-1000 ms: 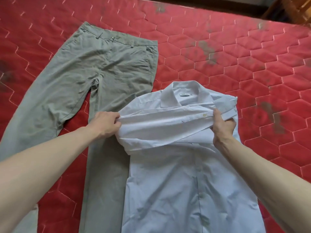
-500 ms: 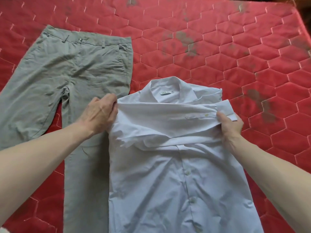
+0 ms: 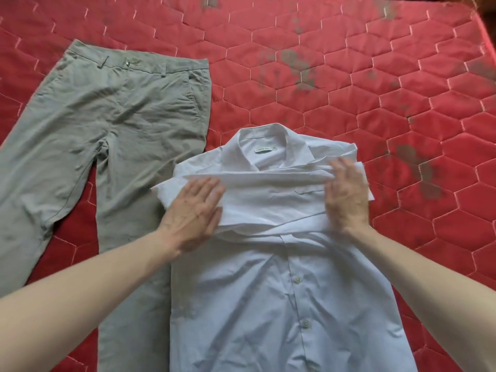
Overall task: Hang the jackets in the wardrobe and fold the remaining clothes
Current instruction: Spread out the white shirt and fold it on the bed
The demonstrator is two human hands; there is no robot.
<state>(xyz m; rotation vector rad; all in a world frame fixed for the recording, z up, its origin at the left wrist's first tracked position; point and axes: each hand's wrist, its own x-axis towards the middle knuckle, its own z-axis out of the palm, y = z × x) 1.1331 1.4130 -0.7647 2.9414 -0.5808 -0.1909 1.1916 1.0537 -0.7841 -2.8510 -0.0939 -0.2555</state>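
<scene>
Mattress (image 3: 349,84): red quilted bed surface with dark smudges; it carries both garments and looks soft underneath, so pressing will sink a little rather than crease sharply.
Trousers (image 3: 112,124): grey-green, spread flat on the mattress to the left of the shirt, waistband away from the person; one leg runs just beside or slightly under the shirt's left edge. Probably a heavier, firmer weave that keeps a fold; best taken at the waistband or the hems.
Shirt (image 3: 268,304): white, lying buttoned front up in the middle of the bed, collar away from the person. Thin, light and limp by the look of its wrinkles; likely to slide on itself, so hold it by edges and seams, not the middle.
Sleeves (image 3: 273,200): both folded across the chest in a layered band below the collar.
Left hand (image 3: 193,213): fingers straight and spread, palm down on the left end of the sleeve band, flattening it.
Right hand (image 3: 346,194): fingers straight, slightly blurred, pressing the right end beside the cuff.
Next grip, as a guess: the lower hem at both corners.
</scene>
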